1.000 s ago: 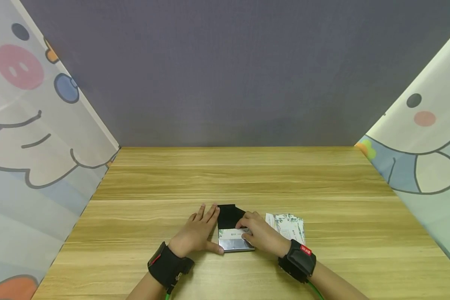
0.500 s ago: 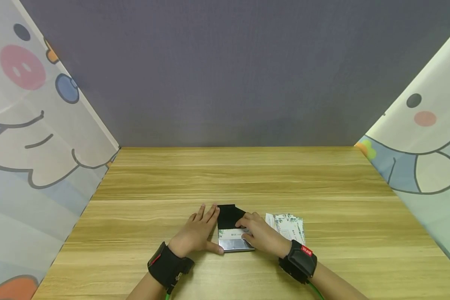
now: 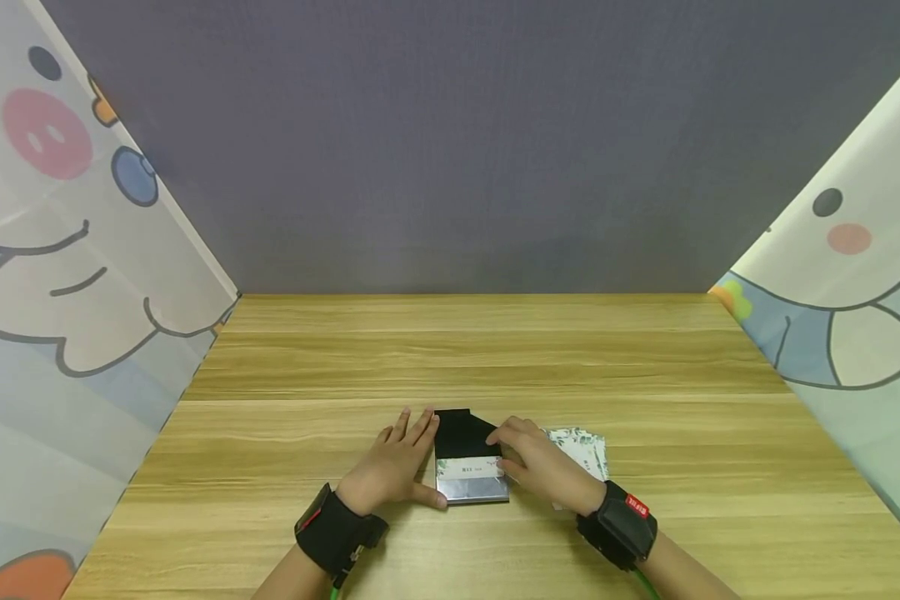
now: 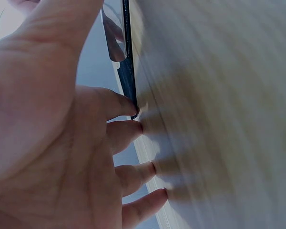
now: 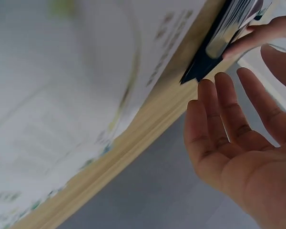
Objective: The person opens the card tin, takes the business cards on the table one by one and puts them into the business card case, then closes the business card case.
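Note:
In the head view, a card case with a silver front pocket and a black back flap lies flat on the table. A white business card with leaf print stands partly out of the pocket. My left hand rests along the case's left side, fingers spread, thumb at the lower left corner. The left wrist view has the case's dark edge against the index fingertip. At the right edge, my right hand holds nothing; its fingers are loosely bent in the right wrist view.
Several loose white cards with green leaf print lie fanned on the table, partly behind my right hand. The wooden table runs back to a grey panel. Cartoon-printed curtains hang at both sides.
My right hand has let go of the card and moved slightly right, showing more of the card and black flap. The left hand and case have stayed put.

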The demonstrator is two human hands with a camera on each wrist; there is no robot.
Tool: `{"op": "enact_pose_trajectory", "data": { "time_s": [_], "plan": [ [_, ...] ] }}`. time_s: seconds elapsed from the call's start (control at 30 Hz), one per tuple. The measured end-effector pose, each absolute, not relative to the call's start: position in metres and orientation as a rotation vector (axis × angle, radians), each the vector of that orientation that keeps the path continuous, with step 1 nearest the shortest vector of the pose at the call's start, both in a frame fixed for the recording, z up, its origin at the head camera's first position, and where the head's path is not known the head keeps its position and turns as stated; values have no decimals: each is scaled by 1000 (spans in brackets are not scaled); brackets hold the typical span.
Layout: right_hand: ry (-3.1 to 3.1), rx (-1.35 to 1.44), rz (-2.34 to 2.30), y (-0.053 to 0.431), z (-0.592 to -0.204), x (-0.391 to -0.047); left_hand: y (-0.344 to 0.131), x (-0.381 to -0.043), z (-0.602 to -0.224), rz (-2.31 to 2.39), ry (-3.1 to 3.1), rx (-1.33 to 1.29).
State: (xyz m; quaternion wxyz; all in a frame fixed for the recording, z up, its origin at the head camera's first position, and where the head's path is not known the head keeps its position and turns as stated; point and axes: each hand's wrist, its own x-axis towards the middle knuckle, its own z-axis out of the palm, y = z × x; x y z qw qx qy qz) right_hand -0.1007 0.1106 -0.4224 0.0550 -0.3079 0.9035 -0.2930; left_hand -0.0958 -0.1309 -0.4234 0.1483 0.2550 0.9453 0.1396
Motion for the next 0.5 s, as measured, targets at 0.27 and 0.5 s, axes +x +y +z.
{"op": "enact_pose_trajectory", "data": {
  "time_s": [0.27,0.5],
  "plan": [
    [2822,-877,-862,133,-422,-101,-131,-96,-424,400,2715,738],
    [2890,-795,-819,155,-423,-100,-131,-96,-422,404,2717,740]
  ]
}}
